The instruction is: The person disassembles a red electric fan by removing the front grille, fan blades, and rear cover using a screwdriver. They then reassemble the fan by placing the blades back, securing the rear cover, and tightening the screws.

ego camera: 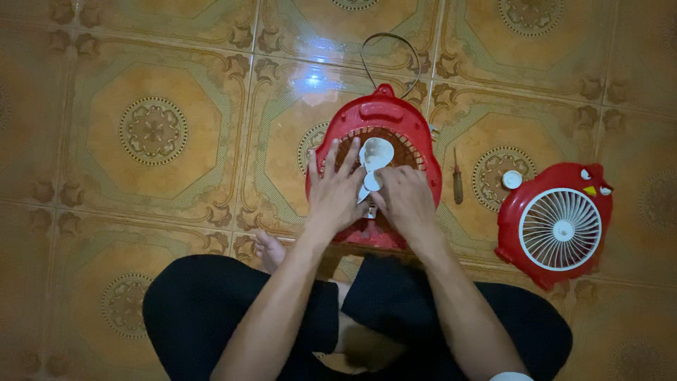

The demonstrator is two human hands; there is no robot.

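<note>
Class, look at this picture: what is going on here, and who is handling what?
A person sits cross-legged on a patterned tile floor, both hands on the opened red fan body in front of them. The left hand lies spread over the white blade, while the right hand presses at the blade's hub. The fan's red front cover with its white grille lies apart to the right, beside a small white cap. A screwdriver rests on the floor between fan and cover.

The floor (162, 134) was laid with glossy square tiles in ochre and orange, each bearing an octagonal frame, a round central medallion and dark scrollwork at the corners. A bright overhead light glared off one tile (317, 70), while the frame's edges fell dim.
</note>
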